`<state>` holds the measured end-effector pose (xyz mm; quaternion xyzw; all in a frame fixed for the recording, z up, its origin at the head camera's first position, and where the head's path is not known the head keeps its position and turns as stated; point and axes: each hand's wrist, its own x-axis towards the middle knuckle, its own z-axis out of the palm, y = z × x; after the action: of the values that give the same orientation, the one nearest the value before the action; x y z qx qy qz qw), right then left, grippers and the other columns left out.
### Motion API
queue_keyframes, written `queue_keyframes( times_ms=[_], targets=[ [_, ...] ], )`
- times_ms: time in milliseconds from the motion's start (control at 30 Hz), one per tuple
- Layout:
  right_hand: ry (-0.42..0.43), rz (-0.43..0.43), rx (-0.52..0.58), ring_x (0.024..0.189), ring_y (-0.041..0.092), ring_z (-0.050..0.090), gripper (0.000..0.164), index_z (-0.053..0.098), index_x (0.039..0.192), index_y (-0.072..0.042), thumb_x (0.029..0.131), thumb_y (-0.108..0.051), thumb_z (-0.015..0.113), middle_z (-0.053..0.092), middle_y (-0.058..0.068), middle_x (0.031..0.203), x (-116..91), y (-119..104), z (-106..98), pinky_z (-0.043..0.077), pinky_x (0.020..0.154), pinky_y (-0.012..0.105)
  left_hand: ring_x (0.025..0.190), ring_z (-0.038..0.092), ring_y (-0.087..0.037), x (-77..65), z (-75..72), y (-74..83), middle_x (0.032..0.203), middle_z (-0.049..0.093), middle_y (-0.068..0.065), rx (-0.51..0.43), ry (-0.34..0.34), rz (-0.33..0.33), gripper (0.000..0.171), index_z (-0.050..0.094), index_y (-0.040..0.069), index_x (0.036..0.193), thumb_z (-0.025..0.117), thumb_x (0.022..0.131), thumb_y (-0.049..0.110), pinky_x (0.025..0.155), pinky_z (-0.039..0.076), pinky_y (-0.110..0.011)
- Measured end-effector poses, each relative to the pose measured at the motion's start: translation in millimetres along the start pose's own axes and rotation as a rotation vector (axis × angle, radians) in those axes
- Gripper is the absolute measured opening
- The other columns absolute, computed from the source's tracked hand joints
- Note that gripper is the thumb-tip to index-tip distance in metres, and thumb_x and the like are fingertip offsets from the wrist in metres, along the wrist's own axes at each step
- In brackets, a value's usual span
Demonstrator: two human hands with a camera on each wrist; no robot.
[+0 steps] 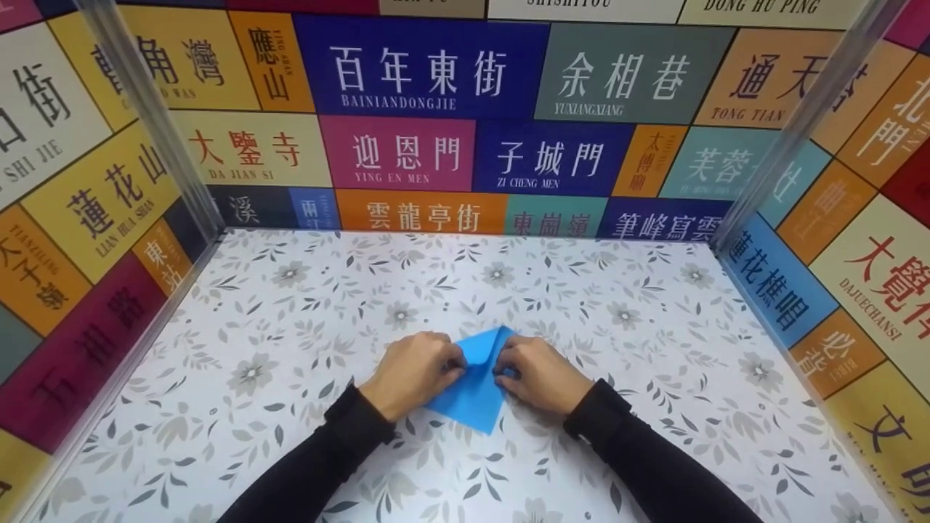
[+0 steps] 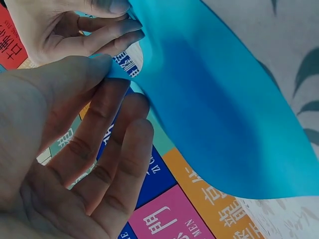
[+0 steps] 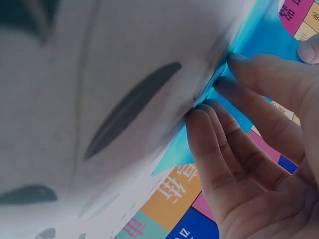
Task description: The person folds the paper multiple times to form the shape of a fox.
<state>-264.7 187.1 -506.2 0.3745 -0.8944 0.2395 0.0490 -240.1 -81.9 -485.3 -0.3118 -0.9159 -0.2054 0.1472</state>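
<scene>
A sheet of blue paper (image 1: 468, 399) lies partly on the table in front of me, one part lifted and bent over in a curve. My left hand (image 1: 421, 367) pinches its left edge. In the left wrist view, the thumb and forefinger of that hand (image 2: 79, 129) hold a small corner, and the raised paper (image 2: 209, 109) bows away from them. At the paper's right edge, my right hand (image 1: 541, 374) grips it with bent fingers. The right wrist view shows this hand (image 3: 254, 129) with its fingertips against the paper (image 3: 174, 154) close to the tabletop.
A white tabletop (image 1: 290, 319) with a grey leaf and flower print spreads around the hands. Colourful panels with Chinese lettering (image 1: 421, 69) stand behind it and on both sides. Clear strips (image 1: 799, 109) run along the corners.
</scene>
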Motion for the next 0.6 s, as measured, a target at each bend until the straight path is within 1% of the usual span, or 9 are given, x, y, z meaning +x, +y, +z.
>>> queue_keyframes(
  times_ms=[233, 433, 600],
  targets=[
    [-0.004, -0.033, 0.007, 0.091, 0.025, 0.080, 0.009, 0.087, 0.097, -0.005, 0.091, 0.000, 0.093, 0.081, 0.009, 0.099, -1, 1, -3, 0.069, 0.083, 0.039, 0.087, 0.083, -0.020, -1.5, -1.4, 2.5, 0.096, 0.086, 0.001, 0.018, -0.007, 0.017, 0.008, 0.093, 0.020, 0.101, 0.097, 0.095, 0.018, 0.074, 0.070, -0.038],
    [-0.013, -0.044, -0.013, 0.091, 0.025, 0.080, 0.009, 0.087, 0.096, -0.005, 0.091, 0.002, 0.092, 0.082, 0.009, 0.098, -1, -1, -4, 0.070, 0.083, 0.038, 0.085, 0.082, -0.020, -2.3, -7.5, 7.1, 0.094, 0.086, 0.000, 0.001, -0.009, 0.024, 0.007, 0.093, 0.018, 0.100, 0.096, 0.095, 0.016, 0.071, 0.068, -0.036],
    [-0.009, -0.029, -0.011, 0.091, 0.025, 0.079, 0.010, 0.086, 0.095, -0.005, 0.091, 0.004, 0.091, 0.080, 0.009, 0.098, -3, -4, -3, 0.070, 0.084, 0.038, 0.083, 0.082, -0.020, -2.5, -12.8, 11.1, 0.093, 0.085, -0.002, -0.010, -0.005, 0.028, 0.007, 0.092, 0.017, 0.100, 0.096, 0.095, 0.015, 0.071, 0.069, -0.035]
  ],
)
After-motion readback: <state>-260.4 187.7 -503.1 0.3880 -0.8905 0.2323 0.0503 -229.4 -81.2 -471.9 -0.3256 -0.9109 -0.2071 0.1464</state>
